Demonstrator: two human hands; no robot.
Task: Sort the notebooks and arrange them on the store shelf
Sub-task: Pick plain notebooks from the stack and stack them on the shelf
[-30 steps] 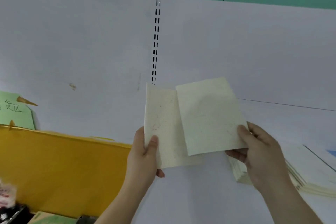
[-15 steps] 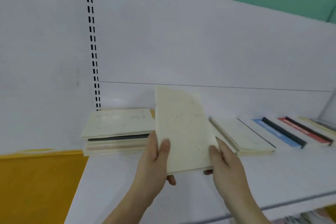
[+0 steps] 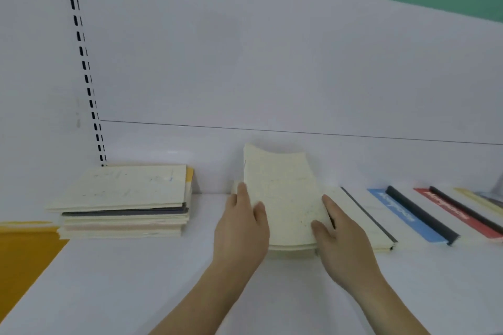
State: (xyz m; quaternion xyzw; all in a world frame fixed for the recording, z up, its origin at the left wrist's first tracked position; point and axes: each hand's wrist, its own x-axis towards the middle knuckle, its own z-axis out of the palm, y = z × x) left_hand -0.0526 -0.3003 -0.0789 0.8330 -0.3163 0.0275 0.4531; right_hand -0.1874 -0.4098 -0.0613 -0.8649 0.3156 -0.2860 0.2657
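Lowered onto the middle pile, the cream notebook is pinched edgewise by left hand and right hand.

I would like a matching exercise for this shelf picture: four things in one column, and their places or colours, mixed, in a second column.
Things:
1. cream notebook
2. notebook stack
3. blue notebook
4. red notebook

Descriptions:
A. far right, black spine beside it
B. between the left hand and right hand
C. by the slotted upright, at the left
D. just right of the white black-edged notebook

Pairs: 1-B, 2-C, 3-D, 4-A
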